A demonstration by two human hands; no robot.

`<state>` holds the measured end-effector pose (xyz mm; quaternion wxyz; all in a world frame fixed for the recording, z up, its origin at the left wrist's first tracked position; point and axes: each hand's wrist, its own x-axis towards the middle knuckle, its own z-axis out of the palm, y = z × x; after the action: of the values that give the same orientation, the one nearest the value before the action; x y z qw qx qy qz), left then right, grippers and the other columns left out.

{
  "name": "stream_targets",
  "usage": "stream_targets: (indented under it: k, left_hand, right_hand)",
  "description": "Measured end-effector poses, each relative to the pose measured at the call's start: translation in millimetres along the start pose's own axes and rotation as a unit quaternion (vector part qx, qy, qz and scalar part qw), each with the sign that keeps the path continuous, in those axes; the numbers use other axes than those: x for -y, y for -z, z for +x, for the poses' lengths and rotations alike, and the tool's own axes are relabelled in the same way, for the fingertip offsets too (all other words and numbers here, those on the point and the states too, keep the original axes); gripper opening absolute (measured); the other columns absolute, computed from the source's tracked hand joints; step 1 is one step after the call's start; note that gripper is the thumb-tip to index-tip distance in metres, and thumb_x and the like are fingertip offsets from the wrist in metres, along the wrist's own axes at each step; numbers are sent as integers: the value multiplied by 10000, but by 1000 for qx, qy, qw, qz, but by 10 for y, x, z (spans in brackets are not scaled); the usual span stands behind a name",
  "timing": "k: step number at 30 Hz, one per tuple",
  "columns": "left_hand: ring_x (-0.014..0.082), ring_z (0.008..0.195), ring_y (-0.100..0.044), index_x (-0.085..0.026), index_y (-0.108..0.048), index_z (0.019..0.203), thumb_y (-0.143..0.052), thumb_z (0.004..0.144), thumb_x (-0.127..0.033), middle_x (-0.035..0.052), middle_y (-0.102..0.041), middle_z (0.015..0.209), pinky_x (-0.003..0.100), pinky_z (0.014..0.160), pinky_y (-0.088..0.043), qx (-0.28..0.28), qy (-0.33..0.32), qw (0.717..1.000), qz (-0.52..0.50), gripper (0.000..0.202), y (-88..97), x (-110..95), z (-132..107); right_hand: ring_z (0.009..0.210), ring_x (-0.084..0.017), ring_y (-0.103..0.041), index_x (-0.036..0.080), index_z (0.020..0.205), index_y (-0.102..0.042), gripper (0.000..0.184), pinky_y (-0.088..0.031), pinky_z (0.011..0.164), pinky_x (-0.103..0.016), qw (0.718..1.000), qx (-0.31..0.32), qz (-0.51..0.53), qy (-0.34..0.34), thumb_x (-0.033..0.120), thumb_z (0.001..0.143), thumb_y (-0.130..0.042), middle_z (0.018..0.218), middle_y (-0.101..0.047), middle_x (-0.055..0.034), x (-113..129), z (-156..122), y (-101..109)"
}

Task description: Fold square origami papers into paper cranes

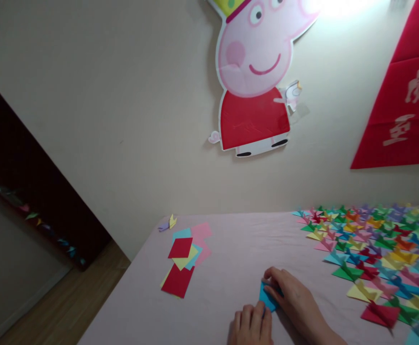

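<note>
A small piece of blue origami paper (267,298), partly folded, lies on the pink cloth near the front of the table. My right hand (297,302) curves over its right side, with thumb and forefinger closed on the upper edge. At the lower edge, my left hand (251,327) presses its fingertips on the paper, its fingers bent and close together. The left thumb is out of sight. Both hands cover part of the sheet, so its exact fold cannot be made out.
Loose coloured paper squares (181,281) lie to the left. Two small folded pieces (168,223) sit at the back left corner. Rows of folded paper cranes (380,268) fill the table's right side. The wall behind carries a cartoon pig cutout (254,117) and a red banner (398,115).
</note>
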<state>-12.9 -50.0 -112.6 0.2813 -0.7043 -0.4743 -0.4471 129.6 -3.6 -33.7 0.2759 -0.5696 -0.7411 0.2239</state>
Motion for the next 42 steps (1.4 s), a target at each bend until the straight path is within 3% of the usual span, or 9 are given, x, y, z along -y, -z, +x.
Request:
stream_targets:
  k: [5, 12, 17, 26, 31, 37, 42]
  left_hand:
    - [212, 661, -544, -249, -664, 931, -628, 792, -226, 27, -725, 867, 336, 547, -355, 27, -30, 999, 15, 146, 70, 42, 67]
    - [188, 663, -511, -234, -682, 949, -610, 766, -191, 48, -720, 962, 312, 538, -332, 61, -109, 992, 7, 201, 206, 135, 203]
    - [195, 655, -494, -234, -677, 957, -633, 769, -231, 59, -717, 997, 314, 534, -314, 84, -117, 989, 29, 193, 185, 131, 169]
    - [207, 678, -488, -254, -669, 1043, -680, 714, -286, -3, -717, 1030, 343, 522, -350, 94, -90, 991, 7, 330, 282, 107, 258]
    - [235, 699, -505, -283, -663, 996, -705, 668, -361, 39, -710, 996, 351, 544, -367, 86, -80, 992, 54, 339, 145, 91, 110]
    - [212, 658, -475, -304, -664, 960, -733, 689, -369, -10, -700, 968, 340, 496, -337, 52, -77, 995, 47, 287, 152, 87, 172]
    - [213, 649, -476, -293, -673, 974, -710, 708, -415, 1, -703, 994, 339, 492, -337, 114, -87, 989, 42, 295, 206, 98, 202]
  right_hand:
    - [745, -196, -637, 236, 851, -612, 99, -481, 710, -304, 1000, -18, -4, 12, 228, 818, -519, 816, -691, -31, 44, -6, 9]
    - [740, -202, -645, 232, 801, -609, 107, -486, 702, -299, 999, -29, -19, 24, 233, 835, -507, 794, -692, -31, 72, -9, 20]
    - [737, -199, -643, 236, 786, -601, 109, -482, 696, -292, 999, -31, -32, 29, 225, 841, -508, 790, -692, -30, 90, -10, 33]
    - [741, -206, -642, 239, 779, -596, 118, -475, 703, -303, 998, -48, -39, 34, 244, 849, -501, 778, -695, -29, 59, -2, -19]
    - [746, -222, -652, 240, 768, -605, 158, -483, 710, -322, 998, -54, -30, 34, 280, 849, -475, 781, -705, -42, 68, -4, -19]
    - [699, -227, -650, 251, 728, -606, 172, -488, 681, -322, 996, -69, -19, 50, 320, 831, -487, 740, -713, -44, -41, 24, -98]
    - [711, -233, -655, 255, 752, -641, 165, -499, 704, -335, 996, -55, -29, 60, 321, 829, -511, 763, -715, -49, -113, 41, -125]
